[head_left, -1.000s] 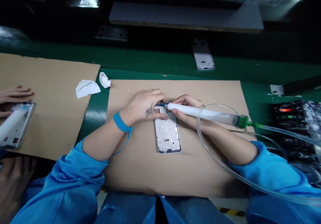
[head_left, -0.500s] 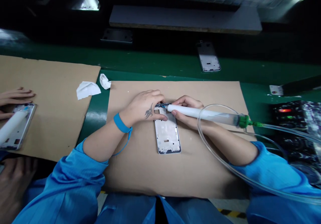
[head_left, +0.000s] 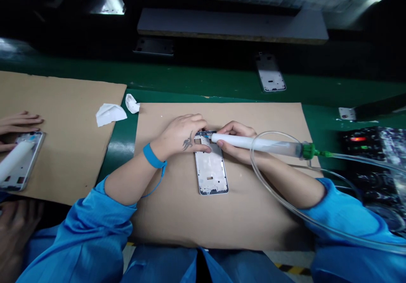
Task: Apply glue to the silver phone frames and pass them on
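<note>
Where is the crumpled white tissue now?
In the head view, the white tissue lies at left of centre, on the corner of the left cardboard sheet, beyond the left hand.

Overhead light falls evenly on my cardboard mat (head_left: 218, 215); shadows there are soft. The background beyond the green belt (head_left: 196, 78) is dim. Frame edges curve and blur; the centre is sharp.
</note>
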A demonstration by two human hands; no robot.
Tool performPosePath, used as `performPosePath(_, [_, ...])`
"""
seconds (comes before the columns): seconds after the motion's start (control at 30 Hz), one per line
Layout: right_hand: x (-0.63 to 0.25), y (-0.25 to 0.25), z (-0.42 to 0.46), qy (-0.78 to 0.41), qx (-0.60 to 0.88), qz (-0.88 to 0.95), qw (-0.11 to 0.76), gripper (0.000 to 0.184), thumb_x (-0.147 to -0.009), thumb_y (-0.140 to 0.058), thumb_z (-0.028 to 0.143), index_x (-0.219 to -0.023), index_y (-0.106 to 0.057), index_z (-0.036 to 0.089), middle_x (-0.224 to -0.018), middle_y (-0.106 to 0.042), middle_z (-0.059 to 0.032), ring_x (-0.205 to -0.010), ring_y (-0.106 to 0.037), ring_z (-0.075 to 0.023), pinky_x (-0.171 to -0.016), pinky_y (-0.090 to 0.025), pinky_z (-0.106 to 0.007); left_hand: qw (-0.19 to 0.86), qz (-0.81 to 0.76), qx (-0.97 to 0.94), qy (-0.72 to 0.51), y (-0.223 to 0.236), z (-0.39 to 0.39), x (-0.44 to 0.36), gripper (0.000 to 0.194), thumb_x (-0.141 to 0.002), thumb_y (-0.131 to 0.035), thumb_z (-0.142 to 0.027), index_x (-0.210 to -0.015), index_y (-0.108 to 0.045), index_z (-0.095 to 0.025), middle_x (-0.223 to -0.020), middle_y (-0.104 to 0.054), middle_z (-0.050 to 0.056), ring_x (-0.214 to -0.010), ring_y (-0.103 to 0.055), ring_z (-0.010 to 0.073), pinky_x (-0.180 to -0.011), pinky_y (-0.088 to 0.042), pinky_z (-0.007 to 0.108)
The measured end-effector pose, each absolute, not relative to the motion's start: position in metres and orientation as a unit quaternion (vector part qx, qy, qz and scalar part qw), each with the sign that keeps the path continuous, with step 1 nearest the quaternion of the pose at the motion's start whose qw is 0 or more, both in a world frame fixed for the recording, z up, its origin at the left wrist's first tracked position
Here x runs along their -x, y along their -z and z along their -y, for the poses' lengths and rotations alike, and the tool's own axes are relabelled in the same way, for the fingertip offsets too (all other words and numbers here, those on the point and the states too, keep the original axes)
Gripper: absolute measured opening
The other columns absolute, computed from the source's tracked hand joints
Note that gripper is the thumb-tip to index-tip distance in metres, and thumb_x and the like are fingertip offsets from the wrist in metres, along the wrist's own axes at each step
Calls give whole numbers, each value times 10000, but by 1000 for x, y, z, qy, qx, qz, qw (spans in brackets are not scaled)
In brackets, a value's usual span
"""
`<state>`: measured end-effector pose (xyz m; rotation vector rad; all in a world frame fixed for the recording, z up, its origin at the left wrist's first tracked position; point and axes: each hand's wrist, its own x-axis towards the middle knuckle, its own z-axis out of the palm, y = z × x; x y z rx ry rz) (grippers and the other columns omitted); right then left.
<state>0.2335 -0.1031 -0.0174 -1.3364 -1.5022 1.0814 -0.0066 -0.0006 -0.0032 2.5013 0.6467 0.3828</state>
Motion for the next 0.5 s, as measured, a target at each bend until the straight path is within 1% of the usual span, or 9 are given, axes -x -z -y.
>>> performPosePath(0.1, [-234,16,104,-428,540,594,415,451,-876,-881,644,-976,-705,241,-868,-804,-78,-682,-674,-185,-600,-524,-316,262,-241,-924,-139,3,1,7,799,-841,-700,-966,-1089,-750,-208,-1012,-717,64,-885,-648,237,-788,-457,358])
performPosePath(0.27, [-236,15,105,-437,539,599,400,415,-915,-861,615,-1014,-716,238,-899,-811,-81,-718,-694,-193,-629,-546,-327,261,-239,-924,-143,2,1,7,808,-842,-689,-973,-1082,-754,-205,-1000,-713,62,-878,-647,235,-783,-458,360])
performPosePath(0.5, [-236,15,104,-417,554,597,403,440,-871,-884,630,-985,-720,238,-858,-806,-74,-671,-687,-193,-595,-525,-331,260,-236,-926,-140,2,0,6,822,-847,-669,-981,-1085,-757,-199,-992,-704,62,-873,-637,237,-772,-449,361])
